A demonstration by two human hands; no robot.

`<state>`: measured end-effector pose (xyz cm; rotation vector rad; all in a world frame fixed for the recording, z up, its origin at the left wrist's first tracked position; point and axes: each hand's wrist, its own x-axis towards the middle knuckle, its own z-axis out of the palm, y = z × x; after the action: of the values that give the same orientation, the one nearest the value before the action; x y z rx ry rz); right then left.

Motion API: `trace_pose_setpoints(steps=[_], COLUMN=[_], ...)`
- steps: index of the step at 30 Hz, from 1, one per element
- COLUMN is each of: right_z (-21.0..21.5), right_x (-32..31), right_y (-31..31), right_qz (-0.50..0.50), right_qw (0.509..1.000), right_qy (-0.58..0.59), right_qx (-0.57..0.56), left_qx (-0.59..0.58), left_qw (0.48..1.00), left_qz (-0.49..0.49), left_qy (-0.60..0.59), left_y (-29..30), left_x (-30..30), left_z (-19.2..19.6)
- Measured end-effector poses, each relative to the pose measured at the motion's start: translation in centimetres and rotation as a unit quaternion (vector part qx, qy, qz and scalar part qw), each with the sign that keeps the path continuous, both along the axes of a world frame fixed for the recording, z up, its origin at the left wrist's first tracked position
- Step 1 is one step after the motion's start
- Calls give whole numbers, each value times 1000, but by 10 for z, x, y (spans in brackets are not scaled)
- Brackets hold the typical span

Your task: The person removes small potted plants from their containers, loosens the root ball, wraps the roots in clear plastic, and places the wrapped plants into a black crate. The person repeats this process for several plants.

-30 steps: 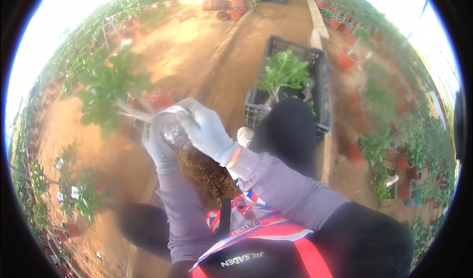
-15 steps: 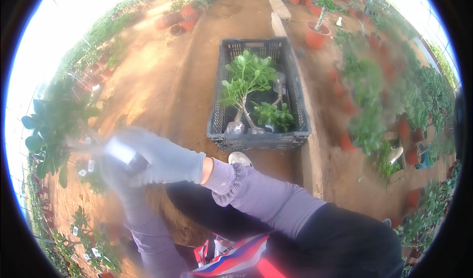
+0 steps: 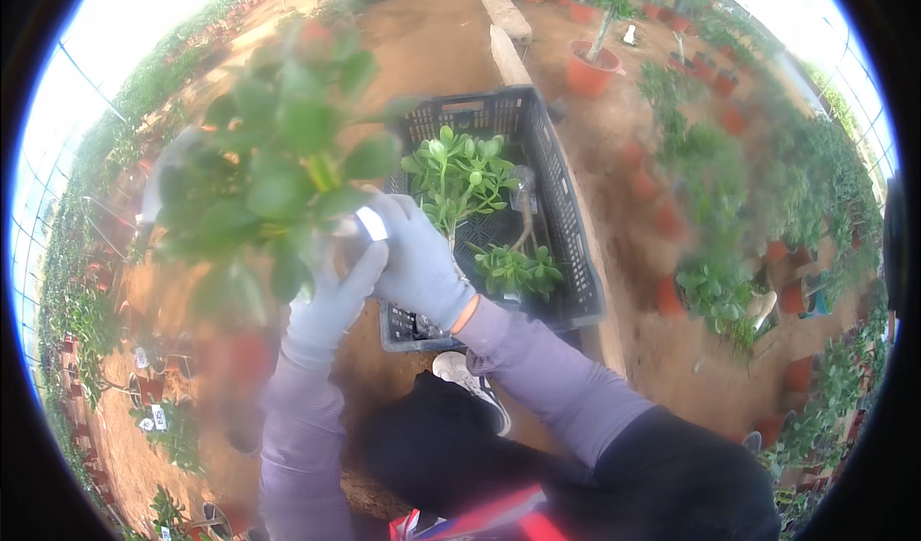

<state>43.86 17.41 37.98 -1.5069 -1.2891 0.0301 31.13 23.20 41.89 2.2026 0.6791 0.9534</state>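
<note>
Both my gloved hands are closed at the stem of a leafy plant [image 3: 273,181] with broad, rounded green leaves, held up in front of me and partly blurred. My left hand [image 3: 331,316] grips from below, beside the stem. My right hand [image 3: 422,265] wraps around the lower end, which it mostly hides. A white label [image 3: 371,223] shows by its fingers. Just beyond, a black plastic crate [image 3: 566,196] holds a taller leafy plant [image 3: 456,172] and a lower one [image 3: 518,270]; part of their wrapped bases is hidden behind my right hand.
A concrete kerb [image 3: 501,9] runs along the crate's right side. An orange pot [image 3: 590,69] with a thick-stemmed plant stands beyond it, among rows of potted plants. More tagged plants [image 3: 168,426] line the left. My shoe [image 3: 470,385] is at the crate's near end.
My hands have brought the plant from the far left to the middle, nearer the crate, and its leaves now stand higher. The view has shifted slightly, so the crate's near edge sits lower.
</note>
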Motion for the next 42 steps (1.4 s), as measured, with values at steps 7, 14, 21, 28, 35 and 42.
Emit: trace_pose_setpoints(steps=[7,14,21,28,35,42], right_z=[-19,-79,-167,-218,-291,-314], right_x=[172,318,359,379,413,426], right_y=[22,72,96,109,123,131], right_qz=[80,-14,-76,-138,32,-237], right_qw=[971,963,947,949,873,903], right_qy=[224,269,314,280,475,-335], right_qx=[38,11,-3,-45,103,-129], left_qx=[15,-168,-279,-381,-356,-372], left_qw=[994,969,950,915,923,918], left_qz=[-108,-155,-19,57,67,77], left_qy=[7,98,135,119,130,116], left_y=[17,13,47,59,59,58], left_x=[32,-11,-22,-34,-28,-31], left_z=[-3,-33,-66,-79,-90,-98])
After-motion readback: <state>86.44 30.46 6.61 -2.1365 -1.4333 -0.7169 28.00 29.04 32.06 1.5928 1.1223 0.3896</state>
